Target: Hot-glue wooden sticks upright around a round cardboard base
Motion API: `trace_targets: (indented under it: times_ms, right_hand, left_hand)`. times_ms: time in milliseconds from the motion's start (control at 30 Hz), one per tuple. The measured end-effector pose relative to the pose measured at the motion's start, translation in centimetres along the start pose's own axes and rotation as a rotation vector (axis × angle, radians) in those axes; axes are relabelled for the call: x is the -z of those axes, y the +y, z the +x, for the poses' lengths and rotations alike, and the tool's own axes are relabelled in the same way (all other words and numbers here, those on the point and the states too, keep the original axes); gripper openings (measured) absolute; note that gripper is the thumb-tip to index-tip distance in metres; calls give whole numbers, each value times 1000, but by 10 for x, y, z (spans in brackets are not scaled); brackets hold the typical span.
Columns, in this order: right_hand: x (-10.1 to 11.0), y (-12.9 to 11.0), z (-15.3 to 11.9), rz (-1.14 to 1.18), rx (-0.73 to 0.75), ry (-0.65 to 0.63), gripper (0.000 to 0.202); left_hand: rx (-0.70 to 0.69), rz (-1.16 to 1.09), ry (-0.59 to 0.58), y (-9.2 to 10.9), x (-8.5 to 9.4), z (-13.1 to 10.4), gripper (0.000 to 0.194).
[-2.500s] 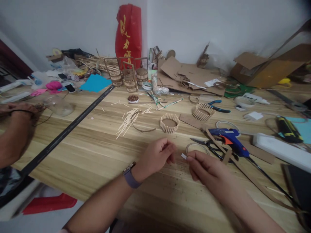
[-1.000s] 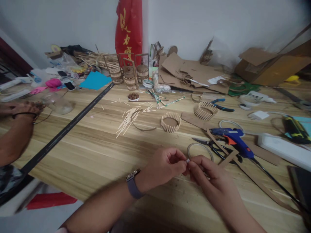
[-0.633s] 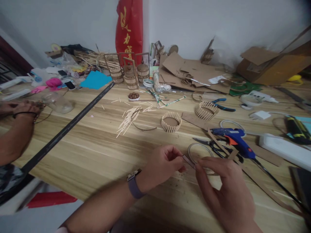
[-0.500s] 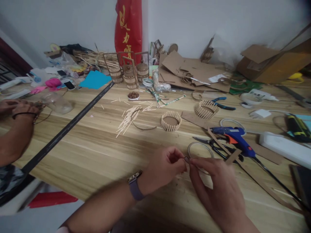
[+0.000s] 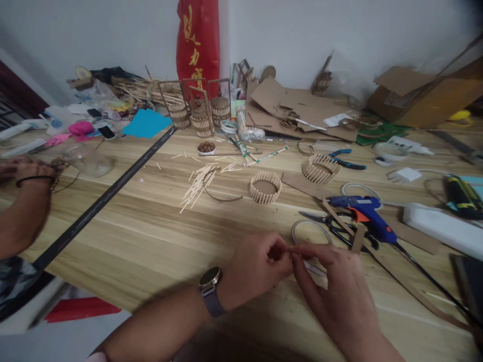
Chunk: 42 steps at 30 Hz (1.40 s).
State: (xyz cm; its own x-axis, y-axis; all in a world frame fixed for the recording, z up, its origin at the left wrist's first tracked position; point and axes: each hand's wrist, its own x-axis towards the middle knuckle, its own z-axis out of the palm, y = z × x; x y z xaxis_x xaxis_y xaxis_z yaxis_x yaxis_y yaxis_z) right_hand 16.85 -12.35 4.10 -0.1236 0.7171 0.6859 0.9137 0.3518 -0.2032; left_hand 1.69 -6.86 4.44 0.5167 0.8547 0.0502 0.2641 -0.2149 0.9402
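Note:
My left hand (image 5: 258,261), with a watch on its wrist, is closed in a pinch. Its fingertips meet those of my right hand (image 5: 339,286), just above the table. What lies between the fingertips is too small and hidden to make out. From behind my right hand juts the end of a brown cardboard strip (image 5: 358,239), seemingly held in it. Behind that hand a pale ring (image 5: 311,223) lies on the table, partly covered. Close by are black-handled scissors (image 5: 339,231) and a blue glue gun (image 5: 362,208). Two small round fences of sticks, one nearer (image 5: 265,188) and one farther (image 5: 320,168), stand beyond.
Loose sticks (image 5: 198,186) lie left of centre, near a bowl of brown balls (image 5: 207,148). Small handled baskets (image 5: 202,120) stand at the back. Pliers (image 5: 347,160), a white power strip (image 5: 441,231) and cardboard (image 5: 302,108) lie around. At left, another person's hand (image 5: 33,171) is at work.
The fingertips of both hands have drawn closer together, hiding the small dark piece seen between them. The cardboard strip's end has turned more upright. My left wrist has rolled, showing the watch face.

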Motion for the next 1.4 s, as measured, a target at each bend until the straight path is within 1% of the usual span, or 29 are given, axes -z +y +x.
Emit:
trace_targets:
  times_ms: [367,733,933,1133,1200,1233,1333,1400]
  right_hand:
    - [-2,2,0,17,29,5,7]
    - [2,6,-1,147,-59,-41,2]
    - [1,10,-3,177,-72,-26,7]
    - [-2,10,-5,154,-67,27,4]
    - [-4,9,-7,196,-114,43,5]
    - [-5,8,-8,242,-164,44,6]
    - [-7,7,-10,443,-379,27,12]
    - [-7,7,-8,561,-482,38,13]
  left_hand:
    - [-31,81,4,-1,-1,0,6]
    - [-33,87,-14,-1,0,1,6]
    - [-53,121,-7,-3,1,1,7]
    - [-109,206,-6,-5,-2,-1,11]
    - [-123,192,0,-4,-2,-1,10]
    - [-128,176,3,-4,-3,-1,8]
    - [-106,86,1,-2,-1,-1,4]
    - [-69,-3,13,-1,1,0,4]
